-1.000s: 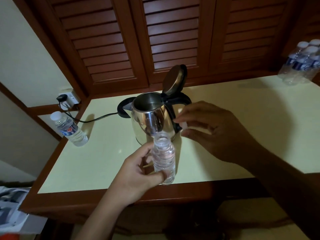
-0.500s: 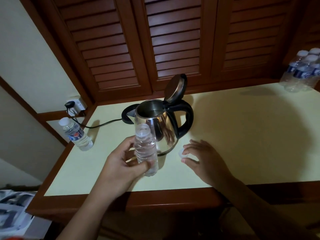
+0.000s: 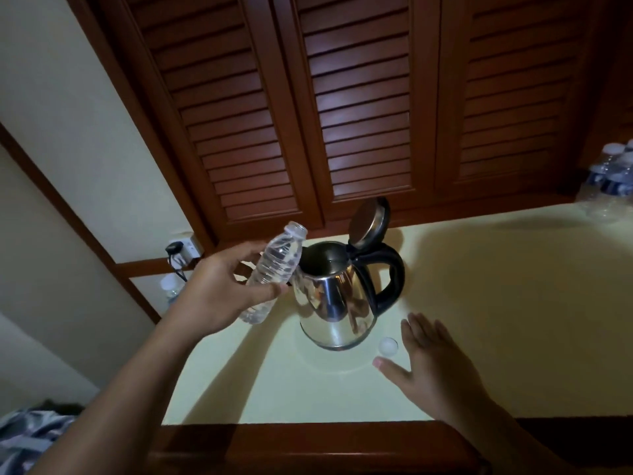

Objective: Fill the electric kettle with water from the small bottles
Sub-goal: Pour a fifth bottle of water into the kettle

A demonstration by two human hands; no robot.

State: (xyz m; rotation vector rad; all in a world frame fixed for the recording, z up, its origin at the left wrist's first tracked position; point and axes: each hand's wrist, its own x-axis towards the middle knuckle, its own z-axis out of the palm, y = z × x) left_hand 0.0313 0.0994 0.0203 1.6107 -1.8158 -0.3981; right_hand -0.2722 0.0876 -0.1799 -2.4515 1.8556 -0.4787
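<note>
A steel electric kettle [image 3: 337,305] with a black handle stands on the pale yellow counter [image 3: 496,303], its lid hinged up. My left hand [image 3: 219,289] grips a small uncapped clear bottle [image 3: 274,269], raised and tilted with its mouth up toward the kettle's left rim. My right hand [image 3: 435,361] lies flat on the counter, fingers straight. Just left of its fingers sits the white bottle cap [image 3: 388,346], apart from the hand.
Another small capped bottle [image 3: 171,289] stands at the counter's left end, partly behind my left arm, below a wall socket [image 3: 181,250] with a black plug. Several more bottles [image 3: 613,180] stand at the far right. Louvred wooden doors back the counter.
My left hand lifted the bottle and tipped it toward the kettle's opening. My right hand set the cap down on the counter, let go and flattened beside it.
</note>
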